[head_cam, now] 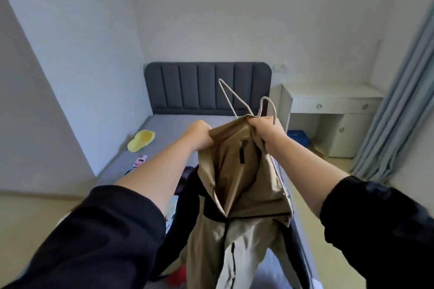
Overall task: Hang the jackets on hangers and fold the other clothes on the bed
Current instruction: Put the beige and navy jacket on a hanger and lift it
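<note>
dark sleeves (101,237) end at my bare forearms, both raised over the bed (169,129). my left hand (199,135) clutches one edge of the tan jacket (237,171). my right hand (265,129) grasps the other edge plus the white wire hanger (226,96) (one corner sticks up). the jacket hangs above the mattress, and a yellow garment (142,139) lies on the bed's far left.
</note>
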### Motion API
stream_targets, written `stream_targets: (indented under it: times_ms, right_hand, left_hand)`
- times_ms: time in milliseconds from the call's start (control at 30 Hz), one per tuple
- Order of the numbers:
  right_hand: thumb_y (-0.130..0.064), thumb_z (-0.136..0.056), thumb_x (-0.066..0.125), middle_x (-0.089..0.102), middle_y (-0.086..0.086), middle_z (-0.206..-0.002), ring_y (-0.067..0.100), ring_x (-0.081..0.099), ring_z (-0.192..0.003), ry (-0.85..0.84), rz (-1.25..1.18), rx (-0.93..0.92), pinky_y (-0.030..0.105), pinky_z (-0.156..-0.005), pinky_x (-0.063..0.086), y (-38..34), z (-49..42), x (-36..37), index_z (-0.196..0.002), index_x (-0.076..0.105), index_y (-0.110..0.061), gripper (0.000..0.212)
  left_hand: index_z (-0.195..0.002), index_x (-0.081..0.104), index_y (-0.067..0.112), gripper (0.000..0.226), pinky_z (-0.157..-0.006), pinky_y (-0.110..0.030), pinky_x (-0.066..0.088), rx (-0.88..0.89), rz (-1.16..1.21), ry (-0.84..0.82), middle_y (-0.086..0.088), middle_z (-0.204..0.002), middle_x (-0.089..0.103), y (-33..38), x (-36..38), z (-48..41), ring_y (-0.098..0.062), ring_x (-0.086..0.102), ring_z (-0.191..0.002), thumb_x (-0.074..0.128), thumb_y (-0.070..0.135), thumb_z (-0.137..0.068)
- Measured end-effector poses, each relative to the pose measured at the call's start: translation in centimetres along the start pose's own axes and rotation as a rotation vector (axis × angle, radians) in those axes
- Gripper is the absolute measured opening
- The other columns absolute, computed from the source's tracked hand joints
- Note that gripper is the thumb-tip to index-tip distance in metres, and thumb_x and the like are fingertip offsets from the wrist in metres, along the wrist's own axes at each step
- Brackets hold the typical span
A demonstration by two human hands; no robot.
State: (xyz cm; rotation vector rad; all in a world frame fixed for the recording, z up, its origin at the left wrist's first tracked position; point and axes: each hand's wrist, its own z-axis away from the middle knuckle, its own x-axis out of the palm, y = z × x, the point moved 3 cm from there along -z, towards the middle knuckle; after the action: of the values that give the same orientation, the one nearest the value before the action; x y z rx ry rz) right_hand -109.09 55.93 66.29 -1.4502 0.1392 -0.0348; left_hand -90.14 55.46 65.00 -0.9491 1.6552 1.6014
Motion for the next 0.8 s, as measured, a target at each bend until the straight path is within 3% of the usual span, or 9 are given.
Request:
stream_targets:
  times_ms: [67, 133, 233, 367, 433, 500, 567, 700, 800]
  right_hand:
    - [-0.017, -0.086, 0.063, 0.064, 0.006, -0.074, 0.019, 0.062, -0.068, 0.005, -0.042, -0.005, 0.031, -0.07, 0.055, -1.7, 0.4, -0.8, -0.078, 0.062, -0.012, 0.01]
    - [-0.023, -0.086, 0.067, 0.066, 0.008, -0.079, 0.019, 0.064, -0.07, -0.004, -0.033, 0.008, 0.031, -0.069, 0.056, -3.0, 0.6, -1.8, -0.084, 0.062, -0.01, 0.013]
    - [-0.031, -0.085, 0.071, 0.069, 0.011, -0.08, 0.022, 0.068, -0.064, -0.12, -0.033, 0.128, 0.031, -0.057, 0.057, -4.0, 0.8, -3.4, -0.089, 0.062, -0.007, 0.026]
    - [-0.04, -0.083, 0.071, 0.072, 0.009, -0.072, 0.021, 0.07, -0.059, -0.328, -0.024, 0.326, 0.03, -0.05, 0.056, -3.7, 1.3, -3.8, -0.086, 0.064, -0.01, 0.031]
    - [-0.044, -0.085, 0.067, 0.071, 0.01, -0.07, 0.021, 0.069, -0.06, -0.375, -0.081, 0.353, 0.031, -0.053, 0.057, -3.1, 1.3, -3.1, -0.078, 0.065, -0.01, 0.034]
    - [-0.047, -0.089, 0.061, 0.069, 0.009, -0.068, 0.022, 0.068, -0.06, -0.41, -0.124, 0.353, 0.033, -0.057, 0.058, -2.6, 1.4, -2.1, -0.072, 0.063, -0.011, 0.039]
    - [-0.047, -0.091, 0.058, 0.067, 0.008, -0.067, 0.022, 0.067, -0.062, -0.42, -0.133, 0.355, 0.033, -0.063, 0.058, -2.4, 1.4, -1.3, -0.073, 0.061, -0.013, 0.039]
    - [-0.043, -0.091, 0.059, 0.068, 0.008, -0.067, 0.022, 0.068, -0.06, -0.411, -0.187, 0.365, 0.034, -0.063, 0.059, -2.7, 1.6, -1.0, -0.075, 0.062, -0.013, 0.035]
    - [-0.045, -0.088, 0.063, 0.069, 0.01, -0.073, 0.024, 0.068, -0.064, -0.418, -0.187, 0.352, 0.038, -0.061, 0.059, -3.2, 1.7, -1.3, -0.078, 0.064, -0.012, 0.034]
  left_hand:
    - [-0.067, 0.06, 0.004, 0.027, -0.067, -0.031, 0.047, -0.062, -0.034, -0.013, -0.013, -0.079, 0.064, -0.8, -0.7, 0.2, -0.032, 0.059, -0.078, 0.063, 0.024, -0.086]
    - [-0.092, 0.068, 0.002, 0.03, -0.083, -0.036, 0.054, -0.109, 0.25, -0.241, -0.014, -0.095, 0.07, -1.8, -0.7, 0.5, -0.03, 0.067, -0.089, 0.074, 0.03, -0.083]
    - [-0.103, 0.067, 0.006, 0.045, -0.082, -0.038, 0.057, -0.127, 0.709, -0.507, -0.012, -0.097, 0.073, -1.8, -1.1, 1.5, -0.024, 0.071, -0.088, 0.067, 0.044, -0.079]
    - [-0.116, 0.065, 0.008, 0.055, -0.088, -0.038, 0.052, -0.217, 1.099, -0.389, -0.015, -0.11, 0.07, -2.3, -0.1, 1.4, -0.028, 0.066, -0.104, 0.049, 0.054, -0.091]
    - [-0.117, 0.064, 0.003, 0.057, -0.081, -0.032, 0.053, -0.28, 0.937, -0.331, -0.01, -0.102, 0.071, -2.3, 0.5, 1.6, -0.024, 0.067, -0.096, 0.051, 0.053, -0.093]
    - [-0.111, 0.064, 0.003, 0.051, -0.071, -0.026, 0.049, -0.258, 0.454, -0.24, -0.003, -0.096, 0.068, -1.9, 0.2, 2.0, -0.02, 0.065, -0.089, 0.054, 0.05, -0.093]
    - [-0.098, 0.065, 0.008, 0.032, -0.07, -0.028, 0.042, -0.18, 0.064, 0.071, -0.007, -0.099, 0.067, -1.8, -0.9, 2.1, -0.028, 0.062, -0.092, 0.052, 0.037, -0.095]
    - [-0.082, 0.062, 0.01, 0.022, -0.059, -0.027, 0.037, 0.453, 0.124, 0.781, -0.002, -0.078, 0.061, -0.4, -1.9, 5.1, -0.018, 0.054, -0.072, 0.047, 0.023, -0.093]
    - [-0.107, 0.065, 0.007, 0.031, -0.077, -0.026, 0.047, 0.787, -0.083, 0.617, -0.007, -0.1, 0.066, 0.7, 0.9, 6.6, -0.019, 0.059, -0.091, 0.061, 0.028, -0.085]
